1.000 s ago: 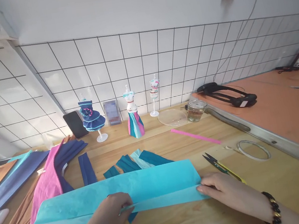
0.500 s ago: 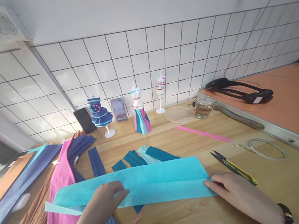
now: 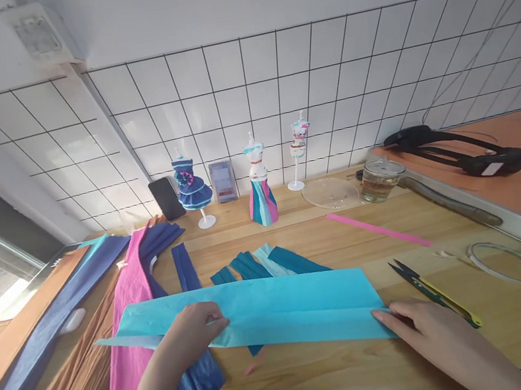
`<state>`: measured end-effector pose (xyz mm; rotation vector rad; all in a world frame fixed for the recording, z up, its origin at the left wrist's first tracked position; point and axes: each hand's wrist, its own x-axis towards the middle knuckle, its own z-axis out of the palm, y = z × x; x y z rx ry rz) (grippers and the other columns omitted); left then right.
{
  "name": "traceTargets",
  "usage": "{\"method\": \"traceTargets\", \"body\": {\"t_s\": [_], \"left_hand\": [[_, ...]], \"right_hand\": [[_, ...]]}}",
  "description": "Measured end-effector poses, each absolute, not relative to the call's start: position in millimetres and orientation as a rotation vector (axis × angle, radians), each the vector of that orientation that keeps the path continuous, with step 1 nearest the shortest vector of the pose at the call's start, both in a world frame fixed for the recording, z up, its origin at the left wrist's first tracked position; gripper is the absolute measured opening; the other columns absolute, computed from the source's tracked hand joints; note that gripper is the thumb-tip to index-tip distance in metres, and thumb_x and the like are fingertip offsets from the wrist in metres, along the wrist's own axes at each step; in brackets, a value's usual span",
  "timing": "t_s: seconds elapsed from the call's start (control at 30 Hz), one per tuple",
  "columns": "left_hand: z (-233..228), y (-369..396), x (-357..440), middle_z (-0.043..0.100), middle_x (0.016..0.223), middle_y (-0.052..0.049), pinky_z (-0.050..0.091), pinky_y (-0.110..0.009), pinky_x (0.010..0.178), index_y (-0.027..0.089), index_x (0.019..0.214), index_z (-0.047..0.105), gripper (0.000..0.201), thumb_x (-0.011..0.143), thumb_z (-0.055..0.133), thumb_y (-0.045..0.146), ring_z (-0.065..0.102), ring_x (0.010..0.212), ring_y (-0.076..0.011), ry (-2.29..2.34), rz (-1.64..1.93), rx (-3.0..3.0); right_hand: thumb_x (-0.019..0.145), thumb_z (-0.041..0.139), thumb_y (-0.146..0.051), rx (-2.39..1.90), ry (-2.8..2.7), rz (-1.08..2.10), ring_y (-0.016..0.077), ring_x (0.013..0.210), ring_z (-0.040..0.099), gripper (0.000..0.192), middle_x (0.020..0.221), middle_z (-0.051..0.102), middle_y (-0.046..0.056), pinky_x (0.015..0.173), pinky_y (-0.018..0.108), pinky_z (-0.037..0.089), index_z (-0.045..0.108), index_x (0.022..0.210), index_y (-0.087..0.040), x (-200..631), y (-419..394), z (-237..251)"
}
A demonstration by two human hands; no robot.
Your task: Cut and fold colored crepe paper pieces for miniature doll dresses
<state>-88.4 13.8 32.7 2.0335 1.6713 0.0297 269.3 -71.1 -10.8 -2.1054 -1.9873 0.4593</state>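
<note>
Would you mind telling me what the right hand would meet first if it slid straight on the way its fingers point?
The right hand points left along the light blue paper sheet, whose end it already touches; further on, probably the left hand.

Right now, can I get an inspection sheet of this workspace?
Surface: wooden table, orange bench at right.
Job's things: cyan paper sheet, folded lengthwise.
Clutter: snips, pink strip, tape ring, teal pieces, pink and navy sheets, glass.
Grippers: left hand presses the sheet; right hand fingers pin its right end.
Cables: one up the wall.
Surroundings: tiled wall, three mini dress forms, phone.
</note>
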Motion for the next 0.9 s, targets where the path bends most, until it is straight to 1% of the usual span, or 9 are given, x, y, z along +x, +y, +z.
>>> {"method": "traceTargets", "body": {"t_s": [0.23, 0.5, 0.73, 0.9], "left_hand": [[31.9, 14.1, -87.4, 0.059, 0.067, 0.000, 0.031, -0.026, 0.056, 0.019, 0.063, 0.056, 0.024, 0.076, 0.045, 0.037, 0.053, 0.066, -0.0178, 1.666, 0.028, 2.035], [25.9, 17.2, -90.4, 0.059, 0.069, 0.000, 0.032, -0.027, 0.058, 0.019, 0.065, 0.055, 0.023, 0.075, 0.046, 0.038, 0.055, 0.068, -0.0192, 1.682, 0.010, 2.037], [20.5, 21.6, -92.3, 0.058, 0.067, 0.000, 0.032, -0.027, 0.057, 0.019, 0.065, 0.054, 0.026, 0.076, 0.044, 0.040, 0.054, 0.067, -0.0197, 1.654, -0.021, 2.059], [21.1, 21.6, -92.2, 0.057, 0.066, -0.001, 0.031, -0.028, 0.057, 0.019, 0.064, 0.053, 0.023, 0.075, 0.044, 0.038, 0.053, 0.066, -0.0194, 1.656, -0.025, 2.050]], "right_hand": [[0.086, 0.034, -0.054, -2.141, -1.980, 0.319, 0.0161, 0.054, 0.054, 0.047, 0.053, 0.055, -0.002, 0.055, 0.028, 0.034, 0.040, 0.053, -0.022, 271.7, -73.7, -17.4], [0.089, 0.032, -0.050, -2.104, -2.020, 0.200, 0.0164, 0.057, 0.057, 0.045, 0.058, 0.058, -0.001, 0.055, 0.028, 0.034, 0.045, 0.056, -0.022, 270.0, -73.9, -18.2], [0.090, 0.034, -0.046, -2.081, -2.018, 0.088, 0.0157, 0.056, 0.056, 0.044, 0.057, 0.058, -0.001, 0.054, 0.027, 0.034, 0.042, 0.055, -0.021, 265.7, -75.2, -14.8], [0.091, 0.034, -0.044, -2.052, -2.035, 0.029, 0.0154, 0.055, 0.057, 0.042, 0.057, 0.059, 0.000, 0.053, 0.026, 0.034, 0.043, 0.055, -0.021, 263.7, -76.4, -13.0]]}}
